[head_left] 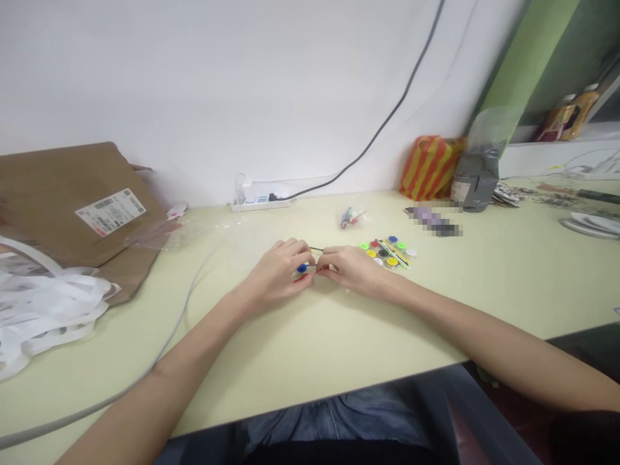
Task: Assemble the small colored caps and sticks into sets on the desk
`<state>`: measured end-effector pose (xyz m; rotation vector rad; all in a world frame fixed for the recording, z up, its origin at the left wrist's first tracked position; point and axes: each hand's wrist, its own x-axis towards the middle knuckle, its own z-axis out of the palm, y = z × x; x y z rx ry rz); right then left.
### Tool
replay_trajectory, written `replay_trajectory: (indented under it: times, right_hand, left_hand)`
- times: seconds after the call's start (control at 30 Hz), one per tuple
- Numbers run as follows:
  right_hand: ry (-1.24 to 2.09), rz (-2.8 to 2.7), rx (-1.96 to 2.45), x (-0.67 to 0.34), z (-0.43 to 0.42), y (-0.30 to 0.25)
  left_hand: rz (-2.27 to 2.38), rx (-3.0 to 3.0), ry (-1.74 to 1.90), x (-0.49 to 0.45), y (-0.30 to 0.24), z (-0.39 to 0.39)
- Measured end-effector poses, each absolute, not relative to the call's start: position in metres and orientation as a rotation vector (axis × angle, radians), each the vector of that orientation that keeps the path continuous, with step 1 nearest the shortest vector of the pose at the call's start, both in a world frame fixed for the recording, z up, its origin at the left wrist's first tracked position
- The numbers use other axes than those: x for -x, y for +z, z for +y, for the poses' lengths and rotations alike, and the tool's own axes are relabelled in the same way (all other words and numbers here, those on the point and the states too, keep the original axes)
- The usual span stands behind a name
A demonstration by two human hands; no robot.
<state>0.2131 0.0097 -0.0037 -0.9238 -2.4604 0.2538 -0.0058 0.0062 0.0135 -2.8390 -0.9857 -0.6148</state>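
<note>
Over the middle of the table, my left hand (pixel 281 268) and my right hand (pixel 352 269) are closed, fingertips almost touching. Between them is a small cluster of thin coloured sticks, with red, blue and black parts showing. A round blue disc (pixel 301 268) sits by my left fingertips. Fingers hide most of the pieces, so how they join cannot be made out. Just right of my right hand lies a clear pack of coloured discs (pixel 372 254), in yellow, green, red, blue, white and black. A bundle of thin sticks (pixel 393 253) rests across it.
Behind the hands lie a small clear bag of coloured pieces (pixel 352 217) and a power strip (pixel 261 204). A brown paper parcel (pixel 62 213), white strips (pixel 53 310) and a grey cable (pixel 179 323) occupy the left. A striped bag (pixel 429 168) and grey bag (pixel 477 177) stand back right.
</note>
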Motion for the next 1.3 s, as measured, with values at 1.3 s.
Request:
replay_trajectory:
  times: [1.3]
  right_hand:
    - [0.131,-2.22,0.887,-0.222,0.022,-0.002]
  left_hand:
    - [-1.023,2.831,-0.469,0.003,0.01,0.005]
